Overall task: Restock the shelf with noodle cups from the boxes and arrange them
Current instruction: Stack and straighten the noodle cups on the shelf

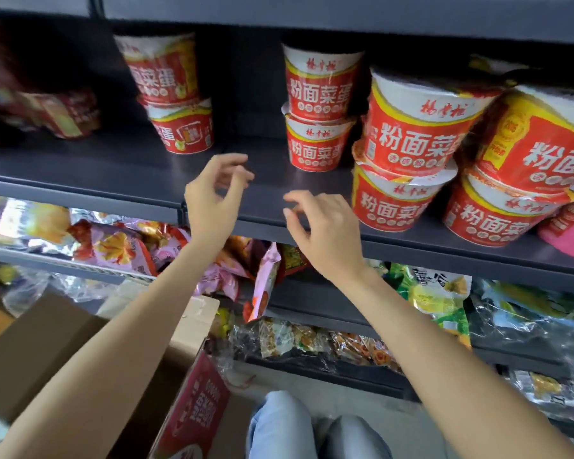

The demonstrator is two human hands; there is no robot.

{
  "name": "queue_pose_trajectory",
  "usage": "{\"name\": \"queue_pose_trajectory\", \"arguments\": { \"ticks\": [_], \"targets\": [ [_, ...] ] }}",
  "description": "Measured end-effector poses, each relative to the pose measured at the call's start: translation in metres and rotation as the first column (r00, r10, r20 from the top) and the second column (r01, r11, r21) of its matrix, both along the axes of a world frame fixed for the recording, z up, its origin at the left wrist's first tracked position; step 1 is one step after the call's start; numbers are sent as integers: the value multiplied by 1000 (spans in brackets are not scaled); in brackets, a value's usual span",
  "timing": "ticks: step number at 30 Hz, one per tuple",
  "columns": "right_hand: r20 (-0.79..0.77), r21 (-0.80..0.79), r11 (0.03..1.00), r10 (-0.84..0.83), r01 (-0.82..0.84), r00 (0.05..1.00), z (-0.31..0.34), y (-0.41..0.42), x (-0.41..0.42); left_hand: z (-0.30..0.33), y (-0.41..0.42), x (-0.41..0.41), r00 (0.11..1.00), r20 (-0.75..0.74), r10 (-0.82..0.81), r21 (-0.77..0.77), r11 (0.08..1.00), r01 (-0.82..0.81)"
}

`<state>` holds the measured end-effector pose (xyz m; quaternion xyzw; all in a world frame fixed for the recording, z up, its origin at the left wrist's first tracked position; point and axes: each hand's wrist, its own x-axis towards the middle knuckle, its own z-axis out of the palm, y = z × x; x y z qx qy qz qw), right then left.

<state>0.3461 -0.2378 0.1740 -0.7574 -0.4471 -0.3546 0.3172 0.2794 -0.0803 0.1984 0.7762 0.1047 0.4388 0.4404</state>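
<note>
At the centre of the frame both hands hang in front of the dark shelf (120, 167), holding nothing: the left hand (212, 200) and the right hand (325, 230) each have loosely curled, spread fingers. Red noodle cups (318, 94) stand on that shelf in stacks of two, from upper centre to the right edge, and an opened cardboard box (193, 402) sits at lower left

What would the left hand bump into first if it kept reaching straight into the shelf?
Probably nothing soon: the left hand points into the bare gap between two cup stacks, toward the shelf's dark back. Depth is hard to judge.
</note>
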Motion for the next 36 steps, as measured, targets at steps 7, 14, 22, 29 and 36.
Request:
{"name": "queue_pose_trajectory", "arguments": {
  "ticks": [7,14,22,29,36],
  "targets": [
    [-423,-78,982,124,-172,898,6,153,44,-33,154,-2,940,-311,143,-44,985,-165],
    [-676,44,970,204,-238,708,6,261,101,-32,246,63,926,-367,86,-219,960,-176],
    [-671,109,975,215,-192,710,9,298,139,-13,259,118,954,-258,-150,-437,899,23],
    [-714,159,970,242,-184,657,13,244,124,-15,211,82,967,-249,-60,-385,922,-42],
    [-678,175,979,197,-105,708,25,140,77,2,126,43,926,-336,-171,-234,968,94]
  ]
}}
